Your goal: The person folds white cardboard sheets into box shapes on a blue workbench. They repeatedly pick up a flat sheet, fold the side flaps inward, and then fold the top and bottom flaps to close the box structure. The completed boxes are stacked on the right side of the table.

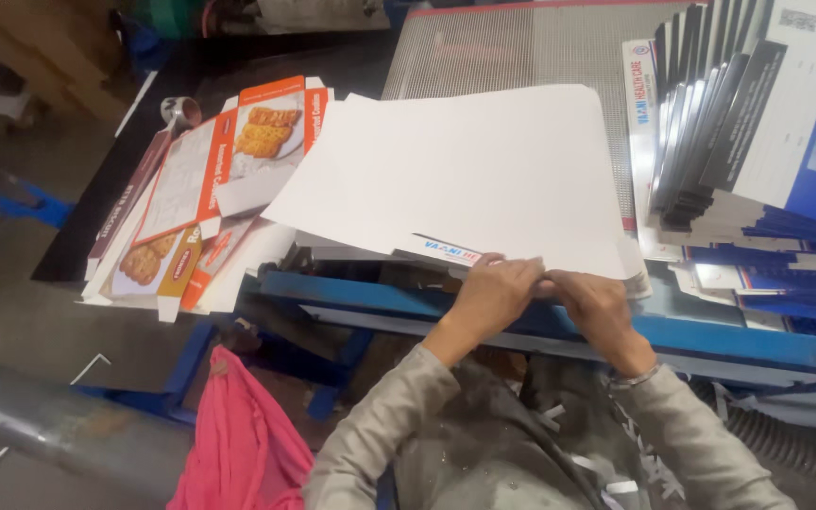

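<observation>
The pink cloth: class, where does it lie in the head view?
The pink cloth lies at the lower left of the head view, below the blue table frame, just left of the person's left sleeve.

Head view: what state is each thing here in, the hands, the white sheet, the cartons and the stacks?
Left hand: fingers pinching the near edge of the white sheet.
Right hand: fingers on the same edge, beside the left hand.
White sheet: lying flat, blank side up, on a pile.
Orange cartons: unfolded flat, overlapping, printed side up.
Blue stack: fanned out, leaning.
Pink cloth: crumpled, below the table.
Blue table: loaded with sheets.
</observation>
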